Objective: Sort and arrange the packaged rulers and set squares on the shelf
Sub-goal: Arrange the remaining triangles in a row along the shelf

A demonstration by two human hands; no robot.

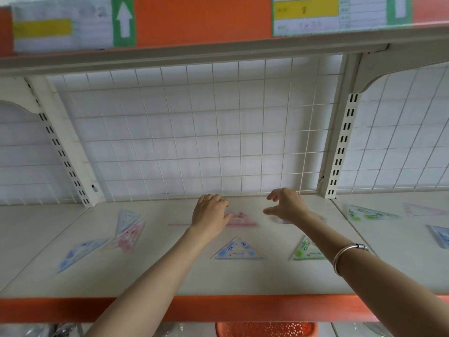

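Note:
Several packaged set squares lie flat on the white shelf (170, 271). My left hand (210, 212) rests with curled fingers on the left part of a pink set square (243, 220) near the back of the shelf. Just to the right, my right hand (286, 205) hovers with fingers spread, holding nothing, above a blurred bluish package. In front lie a blue set square (237, 250) and a green set square (307, 250). To the left lie a pale blue one (126, 218), a pink one (128, 238) and a blue one (77, 254).
A white wire grid (206, 132) backs the shelf, and an upper shelf with orange edge and price labels (201, 23) overhangs it. The neighbouring bay at right holds a green set square (369, 212), a pink one (422, 210) and a blue one (441, 235). An orange basket (267, 329) sits below.

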